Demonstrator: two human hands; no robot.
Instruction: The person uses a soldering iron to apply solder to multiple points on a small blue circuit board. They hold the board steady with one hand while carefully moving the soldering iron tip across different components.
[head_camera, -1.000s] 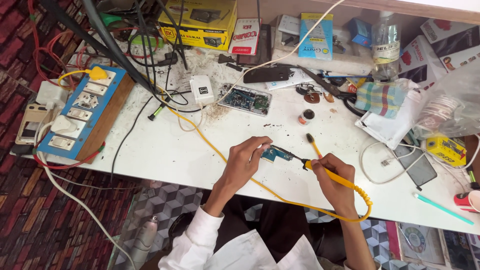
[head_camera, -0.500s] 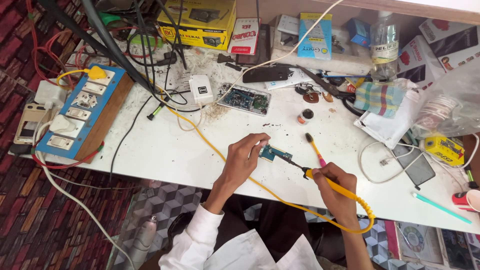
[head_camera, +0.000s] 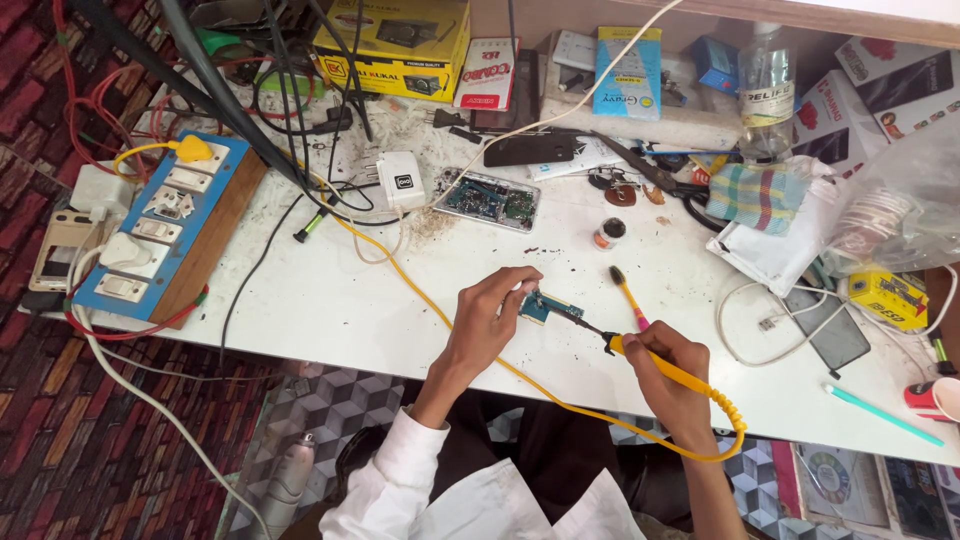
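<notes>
- The near edge of the white desk (head_camera: 330, 310) runs just below both hands; between the left hand and the blue switchboard (head_camera: 150, 235) far out to its left lies a broad bare stretch of desk, crossed only by a black cable and the yellow cord.
- Beyond the hands the room tightens: an opened phone (head_camera: 488, 198) lies past the left hand, a small round pot (head_camera: 608, 233) sits past the gap between the hands, and a yellow-handled brush (head_camera: 627, 293) lies just above the right hand.
- Left hand (head_camera: 490, 315): fingers curled and pinched together on the left end of a small circuit board (head_camera: 553, 307), holding it against the desk.
- Right hand (head_camera: 668, 365): closed in a pen-like grip around the yellow soldering iron (head_camera: 650, 358); its dark tip reaches leftward to the board's right edge, and whether it actually touches is too fine to tell.
- The board lies between the two hands: a small teal-blue strip with pale metallic parts on top, partly covered by the left fingers.
- The iron's yellow cord (head_camera: 560, 400) loops below the right wrist, then passes under the left forearm toward the far left.
</notes>
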